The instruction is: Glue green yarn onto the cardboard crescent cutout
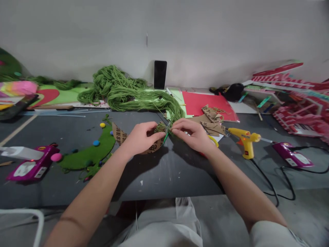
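My left hand [145, 137] is closed around a curved piece of printed brown cardboard [120, 134], its thumb and fingers meeting near the cardboard's right end. Green yarn lies over that end. Close beside it, my right hand [192, 133] pinches strands of green yarn [177, 109] between thumb and fingertips. The strands run back to a long looped skein and a thick heap of yarn [109, 80] behind. A bright green pointed strip [166, 138] hangs between the two hands; which hand grips it, I cannot tell.
A yellow glue gun [245, 140] lies to the right, its cord trailing to the table edge. Purple power strips [293, 154] sit on both sides. A green crescent with pompoms [89, 151] is at left. A phone [160, 74] leans on the wall near red paper [205, 104].
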Demonstrator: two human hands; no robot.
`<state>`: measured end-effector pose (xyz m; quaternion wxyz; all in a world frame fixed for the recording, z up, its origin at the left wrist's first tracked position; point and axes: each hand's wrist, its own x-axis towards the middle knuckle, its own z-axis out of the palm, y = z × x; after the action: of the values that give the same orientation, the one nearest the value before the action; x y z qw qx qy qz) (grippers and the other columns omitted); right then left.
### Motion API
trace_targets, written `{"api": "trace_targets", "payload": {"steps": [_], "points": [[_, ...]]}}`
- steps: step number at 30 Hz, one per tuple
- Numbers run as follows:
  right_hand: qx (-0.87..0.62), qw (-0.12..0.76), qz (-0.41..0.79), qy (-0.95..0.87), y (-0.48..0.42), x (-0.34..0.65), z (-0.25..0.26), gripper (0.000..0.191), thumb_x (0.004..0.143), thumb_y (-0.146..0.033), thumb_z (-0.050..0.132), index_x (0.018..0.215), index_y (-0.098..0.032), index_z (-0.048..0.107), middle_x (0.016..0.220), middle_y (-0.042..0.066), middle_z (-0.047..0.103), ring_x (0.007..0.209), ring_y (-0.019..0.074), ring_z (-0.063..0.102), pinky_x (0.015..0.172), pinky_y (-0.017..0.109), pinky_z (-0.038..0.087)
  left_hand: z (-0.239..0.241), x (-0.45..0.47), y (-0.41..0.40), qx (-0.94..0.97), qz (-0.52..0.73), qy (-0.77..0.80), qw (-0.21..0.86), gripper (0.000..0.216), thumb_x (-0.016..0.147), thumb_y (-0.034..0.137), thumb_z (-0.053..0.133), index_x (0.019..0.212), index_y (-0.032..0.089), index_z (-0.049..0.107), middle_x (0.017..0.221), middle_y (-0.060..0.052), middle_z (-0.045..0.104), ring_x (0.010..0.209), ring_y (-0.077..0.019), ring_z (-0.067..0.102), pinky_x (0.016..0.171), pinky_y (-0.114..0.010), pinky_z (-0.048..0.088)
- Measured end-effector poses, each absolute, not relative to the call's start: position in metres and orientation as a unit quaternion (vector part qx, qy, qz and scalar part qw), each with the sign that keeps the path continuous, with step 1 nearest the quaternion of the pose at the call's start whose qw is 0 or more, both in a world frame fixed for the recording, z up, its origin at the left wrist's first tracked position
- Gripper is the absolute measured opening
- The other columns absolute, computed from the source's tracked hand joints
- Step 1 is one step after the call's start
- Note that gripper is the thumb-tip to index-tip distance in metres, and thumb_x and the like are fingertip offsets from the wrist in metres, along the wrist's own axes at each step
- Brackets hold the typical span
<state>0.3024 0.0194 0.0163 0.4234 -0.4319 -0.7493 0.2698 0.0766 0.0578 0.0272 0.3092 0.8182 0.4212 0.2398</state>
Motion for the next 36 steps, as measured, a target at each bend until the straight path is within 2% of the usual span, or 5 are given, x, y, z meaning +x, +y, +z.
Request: {"api": "trace_targets", "payload": {"steps": [14,19,22,25,36], "points": [[-0.444,0.410,0.328,-0.726,0.004,0.290,0.001,0.023,0.101,-0.037,0.049,0.111,-0.020,0.060,0.067,-0.002,0.055,0.056,0.0109,0.047,0.053,0.024,0.036,0.028,0.074,0.038,0.821,0.270,0.390,0.318,0.027,0.095,0.040,0.054,0.078,0.020,0.056,0.067,0.003,0.052,0.062,-0.0127,0.047,0.058,-0.025,0.035],[-0.436,0.427,0.285,-0.739,0.003,0.285,0.001,0.016,0.100,-0.030,0.050,0.104,-0.019,0.061,0.085,0.004,0.064,0.073,0.0140,0.058,0.066,0.026,0.046,0.024,0.073,0.033,0.818,0.315,0.394,0.277,0.022,0.094,0.037,0.056,0.110,0.024,0.064,0.085,-0.001,0.071,0.075,-0.0172,0.064,0.066,-0.026,0.045],[-0.430,0.447,0.305,-0.723,0.003,0.283,-0.002,0.026,0.099,-0.029,0.052,0.123,-0.020,0.058,0.084,0.003,0.065,0.074,0.0148,0.061,0.066,0.027,0.049,0.019,0.072,0.033,0.816,0.329,0.395,0.264,0.034,0.093,0.034,0.059,0.127,0.029,0.058,0.095,-0.002,0.075,0.085,-0.0196,0.070,0.073,-0.028,0.049],[-0.426,0.455,0.303,-0.721,0.002,0.282,-0.005,0.039,0.098,-0.030,0.053,0.137,-0.022,0.053,0.084,0.003,0.066,0.072,0.0151,0.063,0.065,0.027,0.052,0.015,0.072,0.034,0.815,0.342,0.391,0.256,0.033,0.092,0.035,0.062,0.125,0.029,0.061,0.096,-0.002,0.077,0.087,-0.0201,0.072,0.077,-0.029,0.052],[-0.430,0.467,0.137,-0.760,0.003,0.281,-0.008,0.027,0.095,-0.022,0.057,0.117,-0.018,0.071,0.100,0.008,0.077,0.083,0.0166,0.071,0.076,0.028,0.056,0.009,0.075,0.036,0.809,0.388,0.366,0.248,0.025,0.091,0.031,0.066,0.114,0.023,0.066,0.099,-0.003,0.077,0.087,-0.0170,0.074,0.081,-0.027,0.056]]}}
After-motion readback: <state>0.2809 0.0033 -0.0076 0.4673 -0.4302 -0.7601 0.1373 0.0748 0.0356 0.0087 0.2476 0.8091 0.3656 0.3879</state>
